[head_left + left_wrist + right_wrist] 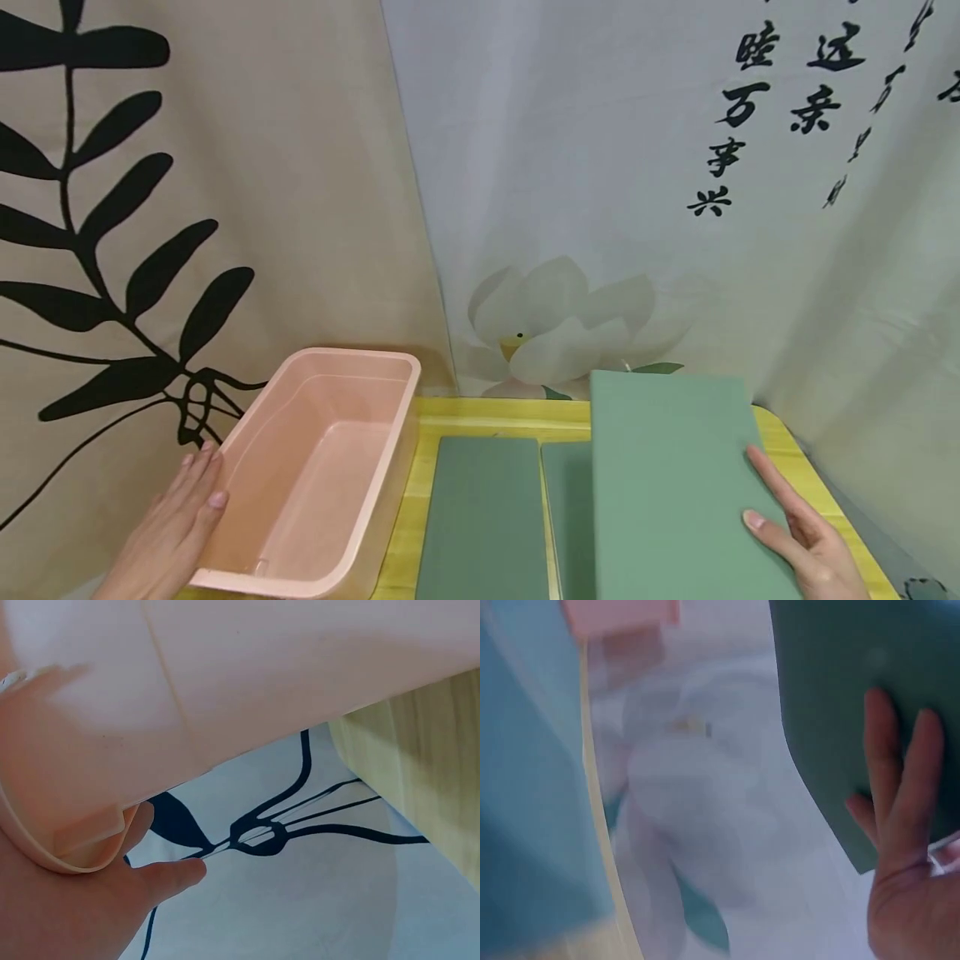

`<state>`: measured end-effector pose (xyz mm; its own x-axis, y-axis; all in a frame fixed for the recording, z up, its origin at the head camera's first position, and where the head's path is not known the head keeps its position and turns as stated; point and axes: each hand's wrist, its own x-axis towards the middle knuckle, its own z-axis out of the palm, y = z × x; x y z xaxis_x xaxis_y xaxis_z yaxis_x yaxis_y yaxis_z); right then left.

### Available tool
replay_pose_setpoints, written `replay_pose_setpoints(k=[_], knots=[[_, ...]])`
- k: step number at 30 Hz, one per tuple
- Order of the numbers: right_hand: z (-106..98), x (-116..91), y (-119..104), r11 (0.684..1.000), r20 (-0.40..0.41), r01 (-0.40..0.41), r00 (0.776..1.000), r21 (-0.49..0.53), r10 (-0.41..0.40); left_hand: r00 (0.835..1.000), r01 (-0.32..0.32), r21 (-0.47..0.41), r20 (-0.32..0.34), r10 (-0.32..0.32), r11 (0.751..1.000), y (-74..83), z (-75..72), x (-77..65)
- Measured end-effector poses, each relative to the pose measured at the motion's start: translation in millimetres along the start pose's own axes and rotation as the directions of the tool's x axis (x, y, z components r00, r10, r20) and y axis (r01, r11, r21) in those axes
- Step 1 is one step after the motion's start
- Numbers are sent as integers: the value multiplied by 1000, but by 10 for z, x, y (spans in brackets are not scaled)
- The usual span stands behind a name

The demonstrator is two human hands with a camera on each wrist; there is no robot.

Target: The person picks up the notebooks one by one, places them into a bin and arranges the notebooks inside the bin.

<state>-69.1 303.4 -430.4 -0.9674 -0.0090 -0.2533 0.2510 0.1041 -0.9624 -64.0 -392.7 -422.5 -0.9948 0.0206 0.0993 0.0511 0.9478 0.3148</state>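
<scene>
In the head view, a pink plastic bin [292, 429] stands at the left, tilted towards me, its bare inside showing. My left hand [168, 521] rests against its left rim, fingers straight. The left wrist view has the bin's wall [247, 682] filling the top, with the thumb extended below the rim. At the right, my right hand [817, 542] holds a flat green board [675, 483] by its right edge, thumb on the near face. Spread fingers [909, 787] lie on the board's other face in the right wrist view.
Two more green boards lie on the yellow wood-grain table [405, 508]: one in the middle [487, 517], another [570, 508] partly covered by the held board. Behind hang a leaf-patterned cloth [315, 167] and a pale cloth [570, 167] with black characters and a flower.
</scene>
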Motion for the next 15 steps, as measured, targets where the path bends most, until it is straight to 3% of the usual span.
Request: replay_pose_setpoints(k=[6,15], knots=[[589,-44,-102,979,75,144,985,144,-156,998,-29,-1,-54,29,1000,-5,57,-12],[1311,-106,-304,905,186,272,920,328,-345,996,-50,2,-77,50,999,-34,61,-16]])
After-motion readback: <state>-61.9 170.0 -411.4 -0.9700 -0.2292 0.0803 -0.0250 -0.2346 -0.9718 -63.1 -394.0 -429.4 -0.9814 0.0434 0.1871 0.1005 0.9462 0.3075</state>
